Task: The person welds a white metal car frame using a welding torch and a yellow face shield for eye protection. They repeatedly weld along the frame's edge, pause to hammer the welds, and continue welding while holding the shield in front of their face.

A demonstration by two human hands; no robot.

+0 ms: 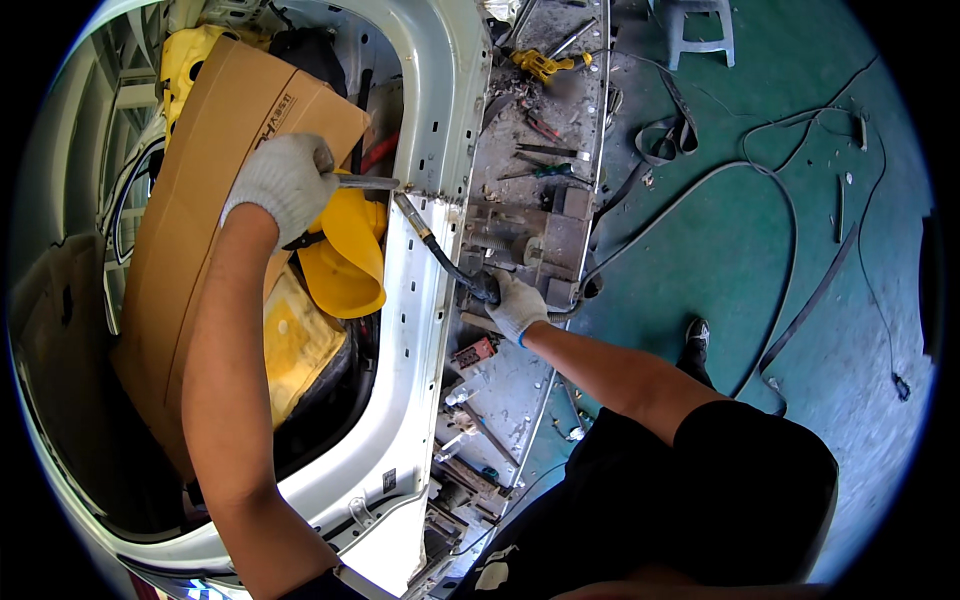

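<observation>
1. The left hand (pixel 285 182), gloved, curls tightly around a metal bar (pixel 366 182), whose free end reaches the inner edge of the white door frame (pixel 437 90). A firm, steady press there should stop the bar from skidding.
2. The right hand (pixel 518 308), also gloved, wraps the black handle of a gooseneck welding torch (pixel 412 216) on the frame's outer side; the brass nozzle crosses over the frame, its tip just beside the bar's end. A locked wrist and a slight tilt would probably serve best — with the left fingers well back from the heat.
3. The torch hose (pixel 690 198) trails away outside the frame; slack in it should spare the nozzle a tug.
4. Inside the frame, the cardboard sheet (pixel 215 150) and yellow plastic part (pixel 345 262) lie near enough that sparks could mark them, so a cover looks wise.
5. Hard to make out: whether nozzle, bar and frame actually touch. The trigger is hidden by the right glove, the bar's other end by the left — and the frame's lower part is partly behind the left forearm.
</observation>
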